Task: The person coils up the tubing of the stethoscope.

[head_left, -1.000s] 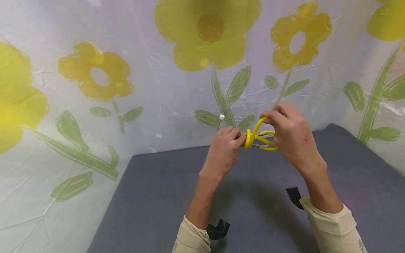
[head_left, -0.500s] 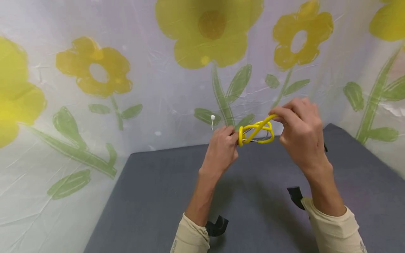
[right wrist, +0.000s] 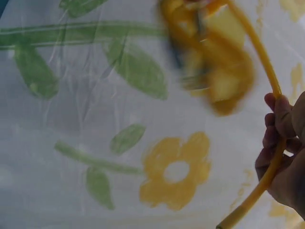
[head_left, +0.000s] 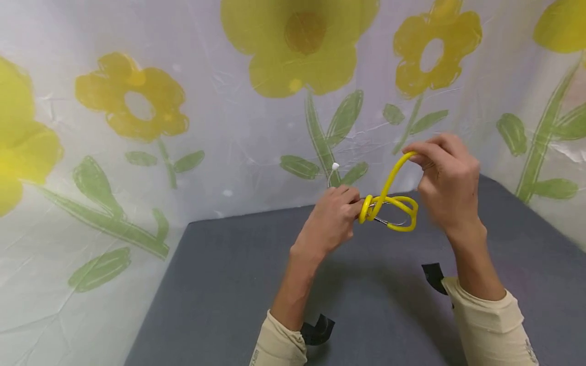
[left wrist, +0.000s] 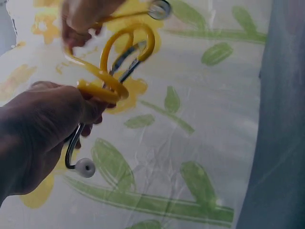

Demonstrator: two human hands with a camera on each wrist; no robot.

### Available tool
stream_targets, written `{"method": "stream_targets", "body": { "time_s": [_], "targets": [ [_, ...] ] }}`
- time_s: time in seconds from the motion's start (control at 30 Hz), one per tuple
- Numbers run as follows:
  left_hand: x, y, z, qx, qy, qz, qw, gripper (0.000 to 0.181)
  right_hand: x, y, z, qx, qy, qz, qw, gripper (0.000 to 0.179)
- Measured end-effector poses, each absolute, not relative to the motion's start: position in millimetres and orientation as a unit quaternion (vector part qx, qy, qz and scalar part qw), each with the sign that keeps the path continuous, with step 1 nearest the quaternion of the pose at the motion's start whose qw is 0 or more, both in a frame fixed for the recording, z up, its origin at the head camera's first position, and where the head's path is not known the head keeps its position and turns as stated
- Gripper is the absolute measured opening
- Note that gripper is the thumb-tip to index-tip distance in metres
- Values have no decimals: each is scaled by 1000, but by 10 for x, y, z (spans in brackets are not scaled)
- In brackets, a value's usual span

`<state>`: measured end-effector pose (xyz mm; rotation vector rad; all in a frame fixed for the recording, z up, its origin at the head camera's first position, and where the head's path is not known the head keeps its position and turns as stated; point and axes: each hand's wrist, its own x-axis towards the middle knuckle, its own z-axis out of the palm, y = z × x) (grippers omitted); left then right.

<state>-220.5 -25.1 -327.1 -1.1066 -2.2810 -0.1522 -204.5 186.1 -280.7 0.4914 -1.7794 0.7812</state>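
A stethoscope with yellow tubing [head_left: 403, 229] is held up between both hands, its tube wound round its metal ear tubes [left wrist: 126, 69]. My left hand [head_left: 329, 218] grips the bundle beside the wraps. A white ear tip [head_left: 335, 166] sticks up beyond that hand, and shows as a grey ear tip [left wrist: 86, 168] in the left wrist view. My right hand [head_left: 450, 178] pinches the free length of tube [right wrist: 261, 45], drawn up and away from the coil. The round metal chest piece [left wrist: 159, 9] shows past the right hand in the left wrist view. The left fingertips are partly hidden.
Below the hands lies a grey table surface [head_left: 220, 284]. A pale sheet with printed yellow flowers [head_left: 247, 142] hangs behind and at both sides. Black straps [head_left: 319, 330] stick out near the cuffs.
My right hand has moved right and slightly up, drawing out a longer length of the yellow tube. My left hand keeps its grip, shifting a little right after a small move left.
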Motion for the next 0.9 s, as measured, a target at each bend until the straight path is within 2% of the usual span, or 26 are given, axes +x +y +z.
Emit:
{"method": "stream_targets", "body": {
  "time_s": [0.17,0.33,0.6,0.9],
  "targets": [
    [-2171,-235,-3206,-476,-822,-62,305,8,-2186,2047,-2850,179,-765,360,503,23],
    [-2161,-275,-3163,-501,-796,-81,331,8,-2304,2109,-2921,170,-796,370,448,12],
    [-2162,-335,-3150,-464,-782,-120,399,10,-2356,2074,-3036,186,-835,400,329,16],
    [-2162,-397,-3127,-410,-786,-180,427,11,-2364,2029,-3071,229,-892,329,209,22]
  ]
}}
